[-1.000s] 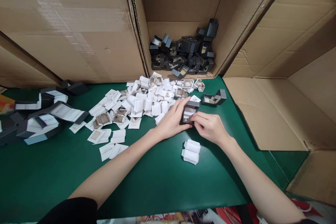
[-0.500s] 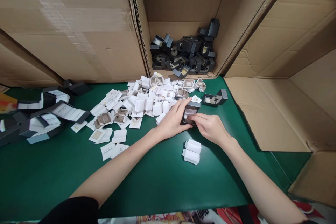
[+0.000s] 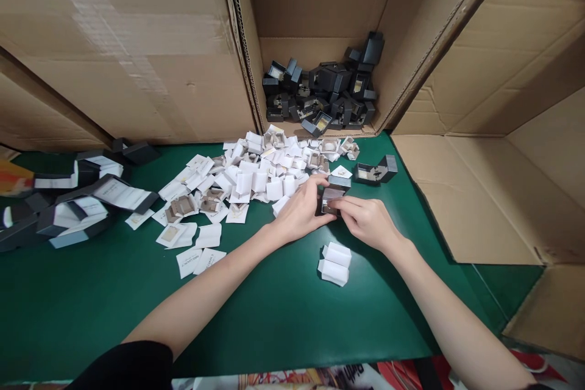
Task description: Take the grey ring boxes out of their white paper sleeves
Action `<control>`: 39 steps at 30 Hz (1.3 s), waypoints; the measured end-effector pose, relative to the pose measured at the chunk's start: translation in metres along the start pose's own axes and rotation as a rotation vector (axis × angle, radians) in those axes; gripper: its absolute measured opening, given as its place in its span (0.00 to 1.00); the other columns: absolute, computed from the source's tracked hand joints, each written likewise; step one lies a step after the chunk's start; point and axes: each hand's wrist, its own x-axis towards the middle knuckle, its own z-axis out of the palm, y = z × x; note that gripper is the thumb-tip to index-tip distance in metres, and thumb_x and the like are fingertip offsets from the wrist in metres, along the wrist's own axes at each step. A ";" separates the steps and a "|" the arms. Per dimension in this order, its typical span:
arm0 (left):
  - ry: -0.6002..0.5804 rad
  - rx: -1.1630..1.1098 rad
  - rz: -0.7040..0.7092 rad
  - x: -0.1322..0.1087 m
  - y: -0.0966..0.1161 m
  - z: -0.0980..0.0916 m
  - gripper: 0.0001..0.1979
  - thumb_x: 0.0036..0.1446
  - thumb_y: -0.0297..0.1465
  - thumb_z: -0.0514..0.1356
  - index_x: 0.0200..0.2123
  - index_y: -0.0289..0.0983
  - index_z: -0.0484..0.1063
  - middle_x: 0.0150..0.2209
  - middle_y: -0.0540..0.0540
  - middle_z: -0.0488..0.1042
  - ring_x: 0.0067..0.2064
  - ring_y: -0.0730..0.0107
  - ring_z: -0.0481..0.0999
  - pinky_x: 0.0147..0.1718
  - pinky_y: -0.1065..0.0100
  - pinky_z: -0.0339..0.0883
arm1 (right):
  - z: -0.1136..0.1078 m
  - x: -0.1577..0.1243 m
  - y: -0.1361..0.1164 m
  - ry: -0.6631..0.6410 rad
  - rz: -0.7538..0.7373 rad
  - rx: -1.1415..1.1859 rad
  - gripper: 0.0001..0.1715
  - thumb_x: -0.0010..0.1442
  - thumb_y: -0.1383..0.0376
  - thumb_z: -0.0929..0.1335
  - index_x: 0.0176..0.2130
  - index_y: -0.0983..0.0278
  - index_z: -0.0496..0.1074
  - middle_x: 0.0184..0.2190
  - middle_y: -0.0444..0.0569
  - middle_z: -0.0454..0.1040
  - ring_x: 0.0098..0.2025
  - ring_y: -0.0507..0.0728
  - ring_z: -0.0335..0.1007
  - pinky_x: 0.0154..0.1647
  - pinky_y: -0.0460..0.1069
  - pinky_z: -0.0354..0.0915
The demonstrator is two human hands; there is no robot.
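My left hand is closed around the left side of a small black box whose lid stands up. Thumb and fingers grip its side on the green table. Inside the box a pale lining shows, partly covered by my hands. With fingers pinched, my right hand reaches into the box from the right; what it holds, if anything, is hidden. A folded white card insert lies just in front of my hands. Behind the held box are a small white card and another open black box.
A heap of white card inserts spreads to the left. Black boxes with white linings lie at the far left. Several emptied-looking black boxes fill the bottom of a large carton. A cardboard flap covers the right side.
My left index finger has drawn back and bent at the box's edge, so more of the lid shows. My right hand stays at the box opening with almost no movement.
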 end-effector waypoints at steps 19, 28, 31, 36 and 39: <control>-0.089 0.341 0.103 -0.002 0.001 0.002 0.17 0.58 0.38 0.57 0.46 0.34 0.74 0.65 0.33 0.53 0.51 0.51 0.74 0.45 0.52 0.73 | -0.004 -0.001 0.001 0.167 0.003 0.016 0.16 0.59 0.75 0.61 0.37 0.63 0.76 0.39 0.46 0.80 0.35 0.52 0.77 0.35 0.45 0.70; -0.118 0.422 0.113 -0.001 0.007 -0.001 0.15 0.59 0.37 0.55 0.40 0.33 0.74 0.64 0.31 0.54 0.49 0.50 0.75 0.39 0.54 0.74 | -0.005 0.002 -0.007 0.180 0.047 -0.065 0.17 0.59 0.75 0.61 0.38 0.62 0.77 0.42 0.46 0.80 0.35 0.53 0.78 0.32 0.45 0.70; -0.128 0.442 0.111 0.000 0.009 -0.001 0.15 0.59 0.37 0.55 0.41 0.32 0.74 0.65 0.31 0.52 0.49 0.49 0.75 0.37 0.54 0.74 | -0.004 0.002 -0.009 0.204 0.064 -0.112 0.17 0.58 0.75 0.61 0.38 0.62 0.77 0.42 0.45 0.80 0.34 0.53 0.78 0.28 0.44 0.68; -0.129 0.421 0.112 -0.001 0.007 0.000 0.16 0.59 0.37 0.55 0.44 0.33 0.73 0.66 0.32 0.51 0.49 0.49 0.75 0.39 0.53 0.74 | -0.001 0.002 -0.014 0.151 0.130 -0.150 0.16 0.57 0.74 0.61 0.36 0.62 0.77 0.45 0.46 0.79 0.33 0.53 0.77 0.24 0.45 0.66; -0.127 0.418 0.108 -0.001 0.005 0.000 0.16 0.60 0.37 0.55 0.45 0.34 0.73 0.65 0.32 0.52 0.50 0.50 0.74 0.41 0.53 0.74 | -0.001 0.002 -0.018 0.155 0.172 -0.173 0.16 0.57 0.74 0.61 0.33 0.62 0.76 0.45 0.45 0.79 0.30 0.53 0.77 0.22 0.45 0.63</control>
